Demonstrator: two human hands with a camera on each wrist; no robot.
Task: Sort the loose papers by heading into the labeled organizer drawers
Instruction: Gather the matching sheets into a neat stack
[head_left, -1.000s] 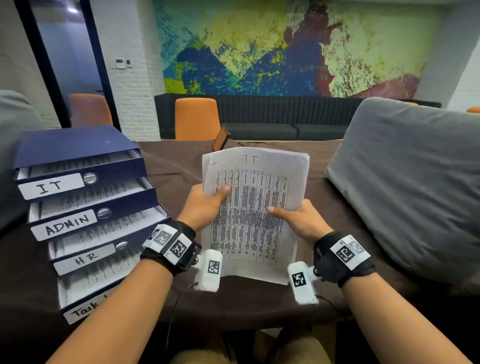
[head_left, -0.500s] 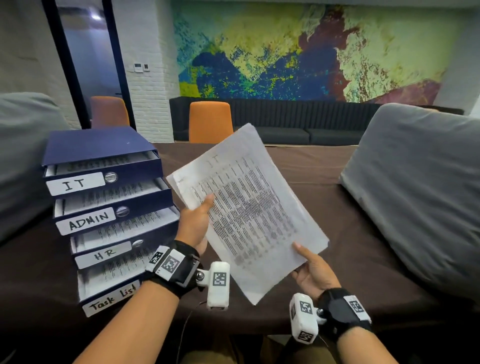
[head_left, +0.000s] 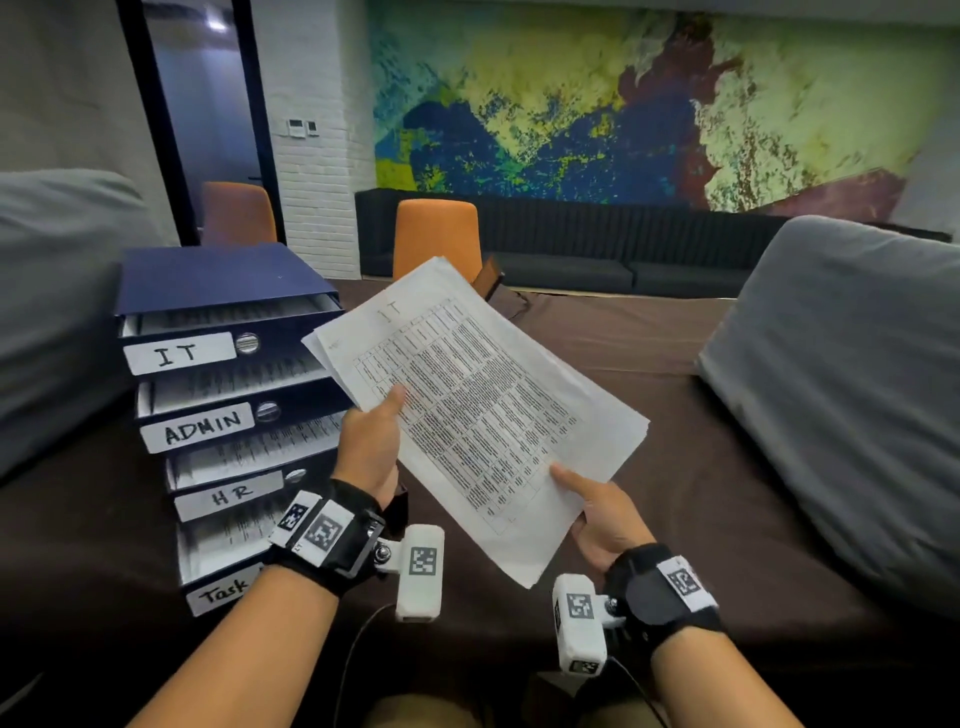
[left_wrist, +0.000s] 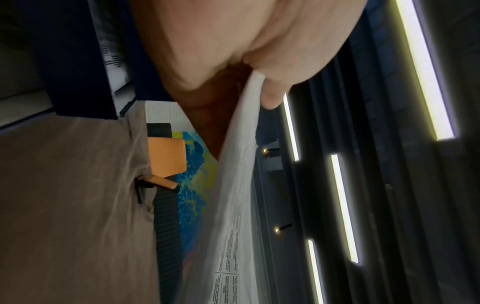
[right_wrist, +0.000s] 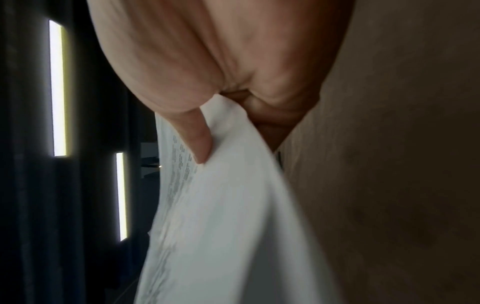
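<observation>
A thin stack of printed papers (head_left: 483, 410) headed "IT" hangs tilted above the brown table, its top corner turned toward the organizer. My left hand (head_left: 371, 441) pinches its left edge, thumb on top. My right hand (head_left: 597, 506) pinches its lower right edge; the wrist views show each thumb pressed on the papers (left_wrist: 244, 185) (right_wrist: 228, 216). The blue organizer (head_left: 218, 374) stands at the left with four part-open drawers labeled IT (head_left: 179, 353), ADMIN (head_left: 200, 428), HR (head_left: 228, 496) and Task (head_left: 221, 592), each with sheets inside.
Large grey cushions lie at the right (head_left: 841, 395) and left (head_left: 57, 291) of the table. A brown cloth covers the table (head_left: 649, 364). Orange chairs (head_left: 436, 236) and a dark sofa (head_left: 597, 244) stand behind it.
The papers turned from upright to tilted, top corner swinging left toward the organizer. My right hand slid down to the lower right edge while the left kept its hold.
</observation>
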